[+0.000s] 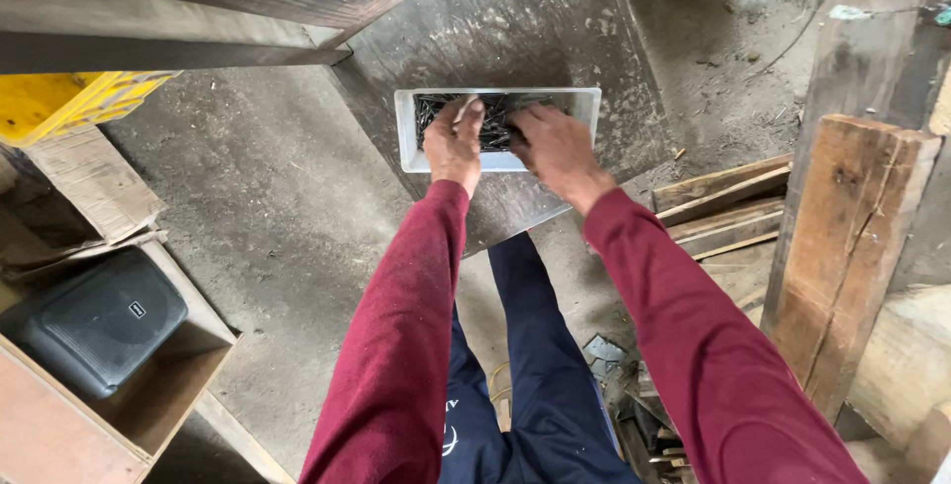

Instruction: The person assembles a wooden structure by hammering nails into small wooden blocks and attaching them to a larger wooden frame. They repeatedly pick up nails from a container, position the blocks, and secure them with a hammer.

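Both hands down in a white tray (586, 107) of dark nails (505, 107) on a grey board (515, 18): left hand (455, 142) and right hand (555, 147) curled into the pile, grasp itself hidden. Likely trouble: pricked fingertips, nails spilling, tray sliding.

Small white label (137, 310) on black speaker (94, 325), lower left; possibly sticker.
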